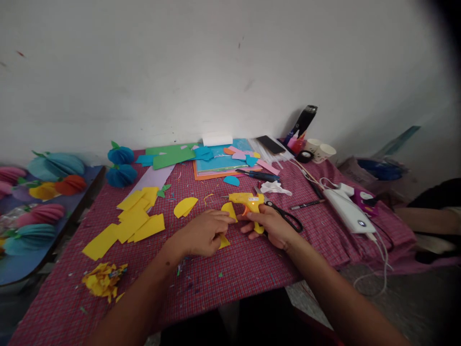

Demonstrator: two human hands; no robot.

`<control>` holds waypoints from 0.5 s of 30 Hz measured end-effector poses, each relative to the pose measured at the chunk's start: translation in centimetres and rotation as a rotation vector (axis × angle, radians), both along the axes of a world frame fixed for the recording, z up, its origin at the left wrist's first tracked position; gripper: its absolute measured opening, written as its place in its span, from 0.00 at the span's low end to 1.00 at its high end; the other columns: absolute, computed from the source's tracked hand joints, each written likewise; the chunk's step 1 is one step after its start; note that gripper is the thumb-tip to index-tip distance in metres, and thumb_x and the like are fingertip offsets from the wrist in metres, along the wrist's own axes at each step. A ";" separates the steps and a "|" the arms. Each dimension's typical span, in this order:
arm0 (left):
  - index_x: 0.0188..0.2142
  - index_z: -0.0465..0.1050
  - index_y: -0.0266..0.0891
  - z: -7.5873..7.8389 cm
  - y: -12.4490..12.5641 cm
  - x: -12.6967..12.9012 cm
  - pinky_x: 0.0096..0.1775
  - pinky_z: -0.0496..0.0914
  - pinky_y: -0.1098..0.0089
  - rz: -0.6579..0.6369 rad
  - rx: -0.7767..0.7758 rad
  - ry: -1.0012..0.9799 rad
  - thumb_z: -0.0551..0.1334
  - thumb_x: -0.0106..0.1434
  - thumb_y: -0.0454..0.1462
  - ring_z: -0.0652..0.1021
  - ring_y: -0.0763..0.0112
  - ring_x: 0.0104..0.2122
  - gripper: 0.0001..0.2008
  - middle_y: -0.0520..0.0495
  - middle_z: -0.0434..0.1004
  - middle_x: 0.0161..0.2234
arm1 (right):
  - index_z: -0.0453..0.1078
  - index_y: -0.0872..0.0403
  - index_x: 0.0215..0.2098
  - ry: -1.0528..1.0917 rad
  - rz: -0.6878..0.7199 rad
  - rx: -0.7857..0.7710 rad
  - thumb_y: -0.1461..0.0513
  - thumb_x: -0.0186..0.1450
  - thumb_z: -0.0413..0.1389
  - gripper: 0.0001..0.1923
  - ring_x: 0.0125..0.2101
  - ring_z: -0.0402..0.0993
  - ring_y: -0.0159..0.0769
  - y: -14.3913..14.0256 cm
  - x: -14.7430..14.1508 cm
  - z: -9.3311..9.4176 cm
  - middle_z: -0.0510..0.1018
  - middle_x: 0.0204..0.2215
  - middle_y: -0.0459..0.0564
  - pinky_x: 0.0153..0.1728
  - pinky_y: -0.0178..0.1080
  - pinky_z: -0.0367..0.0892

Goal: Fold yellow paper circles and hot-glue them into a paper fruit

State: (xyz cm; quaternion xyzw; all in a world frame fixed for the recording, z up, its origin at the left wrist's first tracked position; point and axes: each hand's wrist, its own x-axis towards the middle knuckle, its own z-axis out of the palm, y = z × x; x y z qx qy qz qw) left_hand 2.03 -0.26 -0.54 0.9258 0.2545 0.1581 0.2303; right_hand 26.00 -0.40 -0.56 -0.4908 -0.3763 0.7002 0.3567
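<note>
My right hand (pixel 271 226) grips the handle of a yellow and orange glue gun (pixel 248 200), whose nozzle points left. My left hand (pixel 203 233) holds a folded yellow paper piece (pixel 228 213) right by the nozzle, with its lower corner showing under the fingers. Both hands rest over a red checked tablecloth (pixel 230 269). Black-handled scissors (pixel 286 217) lie just right of the glue gun. A loose yellow half-round paper (pixel 185 206) sits to the left of my left hand.
Cut yellow sheets (pixel 126 223) and a crumpled yellow scrap pile (pixel 103 279) lie at left. Coloured paper stacks (pixel 216 161), a craft knife (pixel 258 175), paper cups (pixel 320 150) and a white power strip (pixel 348 210) fill the back and right. Paper fan balls (pixel 43 192) sit far left. Another person's arm (pixel 428 216) is at right.
</note>
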 end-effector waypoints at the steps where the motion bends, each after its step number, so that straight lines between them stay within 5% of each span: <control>1: 0.27 0.67 0.41 0.0 0.0 0.0 0.60 0.63 0.55 0.000 -0.001 -0.001 0.58 0.54 0.25 0.73 0.59 0.57 0.09 0.45 0.76 0.55 | 0.68 0.56 0.44 0.001 0.002 -0.001 0.63 0.62 0.61 0.12 0.25 0.81 0.34 0.0 0.0 0.0 0.82 0.43 0.58 0.19 0.31 0.75; 15: 0.25 0.64 0.41 -0.2 0.1 0.2 0.60 0.63 0.56 -0.010 -0.018 0.001 0.57 0.54 0.26 0.72 0.62 0.59 0.09 0.46 0.75 0.56 | 0.69 0.57 0.44 -0.016 0.005 -0.001 0.64 0.63 0.60 0.11 0.25 0.81 0.34 -0.1 0.0 -0.1 0.82 0.44 0.59 0.19 0.31 0.75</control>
